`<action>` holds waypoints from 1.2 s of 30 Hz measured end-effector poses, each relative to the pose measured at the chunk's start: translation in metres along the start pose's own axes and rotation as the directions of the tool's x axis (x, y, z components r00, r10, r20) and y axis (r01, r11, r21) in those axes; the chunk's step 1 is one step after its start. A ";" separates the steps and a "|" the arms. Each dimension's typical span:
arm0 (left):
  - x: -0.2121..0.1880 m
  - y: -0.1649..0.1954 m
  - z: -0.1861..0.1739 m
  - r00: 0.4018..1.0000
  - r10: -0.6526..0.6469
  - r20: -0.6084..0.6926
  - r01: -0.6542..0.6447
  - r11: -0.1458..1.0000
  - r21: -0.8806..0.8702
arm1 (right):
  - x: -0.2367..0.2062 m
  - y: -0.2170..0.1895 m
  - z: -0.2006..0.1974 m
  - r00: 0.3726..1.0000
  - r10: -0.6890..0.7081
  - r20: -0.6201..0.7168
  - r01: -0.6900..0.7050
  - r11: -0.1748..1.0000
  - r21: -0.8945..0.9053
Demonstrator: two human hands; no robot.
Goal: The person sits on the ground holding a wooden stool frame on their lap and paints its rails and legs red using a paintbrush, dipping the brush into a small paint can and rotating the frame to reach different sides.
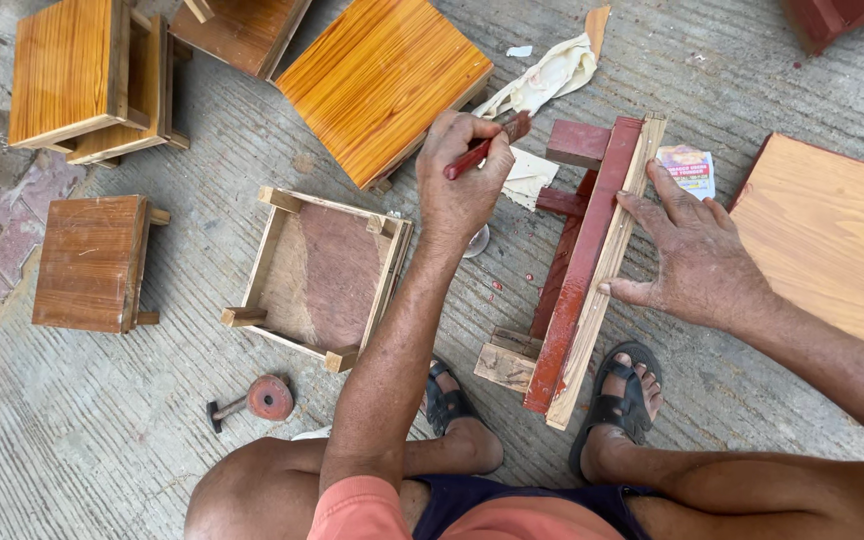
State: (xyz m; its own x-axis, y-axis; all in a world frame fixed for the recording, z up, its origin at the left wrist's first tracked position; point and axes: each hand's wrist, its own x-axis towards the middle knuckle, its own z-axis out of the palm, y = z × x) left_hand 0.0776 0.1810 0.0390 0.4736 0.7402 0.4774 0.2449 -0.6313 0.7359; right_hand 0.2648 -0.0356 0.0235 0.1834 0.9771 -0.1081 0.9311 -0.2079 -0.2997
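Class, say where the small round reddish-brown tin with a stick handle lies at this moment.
In the head view, the round reddish-brown tin lies on the concrete floor at lower left, just below the upturned unpainted wooden stool and left of the person's knee.

Field notes, the person's own body only. Salmon-pink short-sleeved shirt [372, 510], fabric showing at near centre. Dark navy shorts [472, 495] below it, between the thighs. Both arms bare from the sleeve down; legs bare. Dark grey strapped open-toe sandals: one on the left foot [449, 400], one on the right foot [622, 395], toes exposed. No rings, watch or gloves visible on left hand [462, 185] or right hand [697, 255].
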 end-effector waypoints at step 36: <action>-0.036 0.008 0.099 0.951 -0.281 0.127 0.307 0.824 -0.477 | -0.022 0.021 -0.015 0.994 -0.074 -0.081 0.079 0.995 0.063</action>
State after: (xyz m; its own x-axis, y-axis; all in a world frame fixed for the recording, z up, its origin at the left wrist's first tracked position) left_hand 0.1461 0.1261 -0.0196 0.4892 0.8519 0.1868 -0.0570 -0.1825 0.9815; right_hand 0.2854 -0.0609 0.0339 0.1385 0.9903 -0.0087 0.9212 -0.1321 -0.3661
